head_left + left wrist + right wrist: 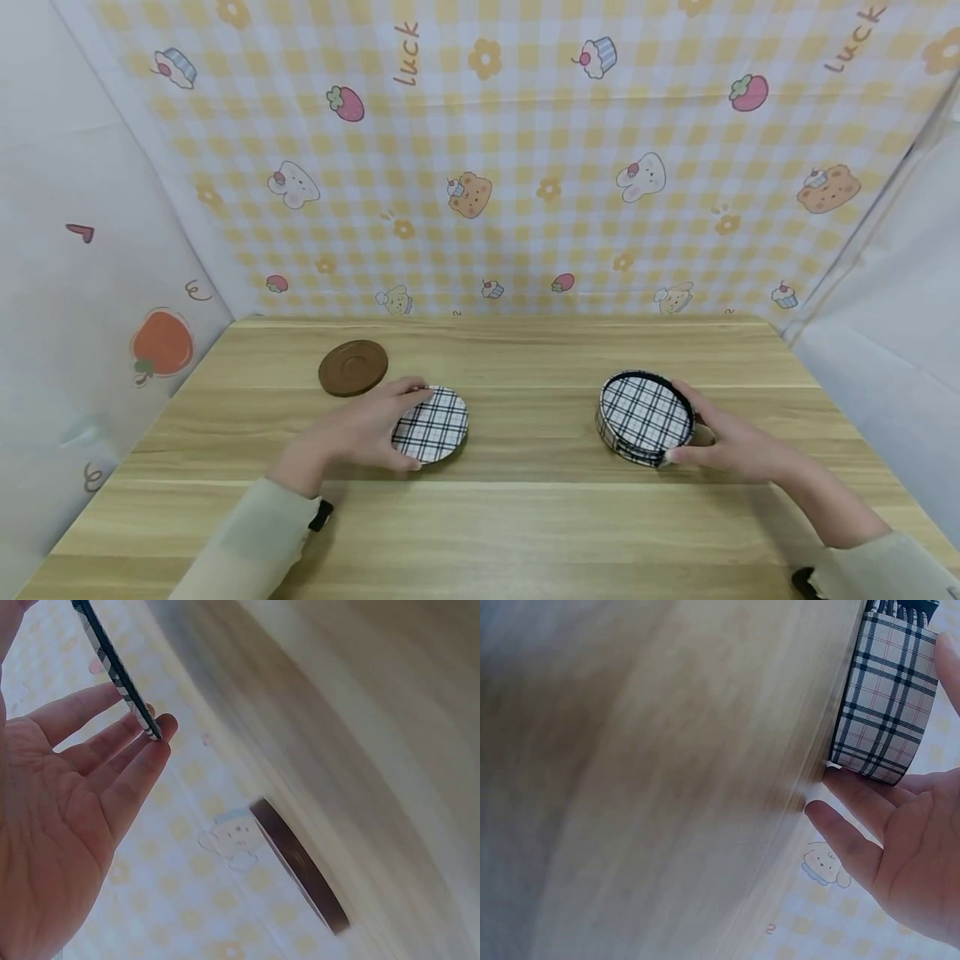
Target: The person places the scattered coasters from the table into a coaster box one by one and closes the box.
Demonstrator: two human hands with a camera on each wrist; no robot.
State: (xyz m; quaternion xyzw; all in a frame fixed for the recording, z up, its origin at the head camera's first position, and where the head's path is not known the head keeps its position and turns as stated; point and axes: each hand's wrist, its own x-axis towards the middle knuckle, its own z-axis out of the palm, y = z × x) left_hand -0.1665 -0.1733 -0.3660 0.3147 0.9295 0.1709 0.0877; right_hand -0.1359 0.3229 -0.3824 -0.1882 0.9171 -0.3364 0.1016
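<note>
In the head view my left hand [371, 425] holds a round black-and-white plaid coaster [433, 425] by its edges, thumb on the near side and fingers on the far side. The left wrist view shows that coaster [120, 675] edge-on, thin and dark-rimmed, against the fingers. On the right, my right hand [738, 442] grips a round plaid coaster holder [647, 412] with a black inner rim; a plaid disc lies inside it. From the right wrist, the holder's plaid side wall [889, 697] stands on the table between thumb and fingers.
A brown round coaster [353, 367] with a recessed centre lies on the wood-grain table [517, 533], beyond my left hand. Behind the table hangs a yellow checked cloth [517, 150] with cartoon prints. Pale cloth walls stand at both sides.
</note>
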